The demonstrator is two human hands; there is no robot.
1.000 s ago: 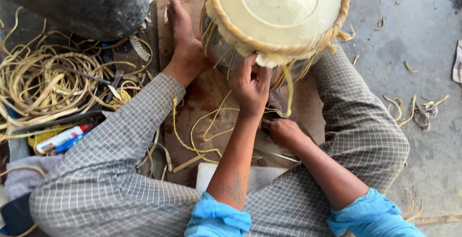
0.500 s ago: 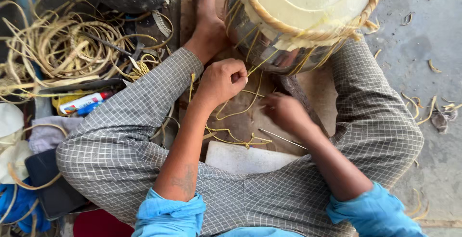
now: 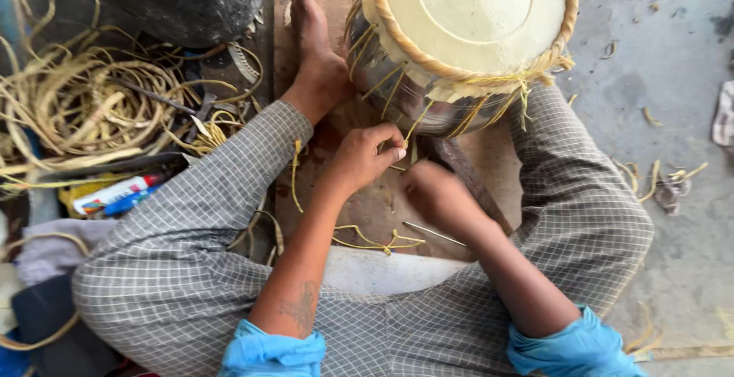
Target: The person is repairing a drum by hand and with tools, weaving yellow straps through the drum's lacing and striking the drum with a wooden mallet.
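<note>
Head view: left hand (image 3: 367, 159) pinches strap (image 3: 415, 126) rising toward upright drum (image 3: 459, 40).

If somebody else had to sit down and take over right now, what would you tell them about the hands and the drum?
Left hand: pinching a thin yellow lace that runs up to the drum.
Right hand: low on the wooden board beside the drum, fist closed; what it holds is hidden.
Drum: lying tilted between the feet, pale skin facing up, braided rim on, laces down the side.
Done: many laces already threaded.
Left: loose ends hang at the lower edge. Spare strips are piled to the left.
</note>
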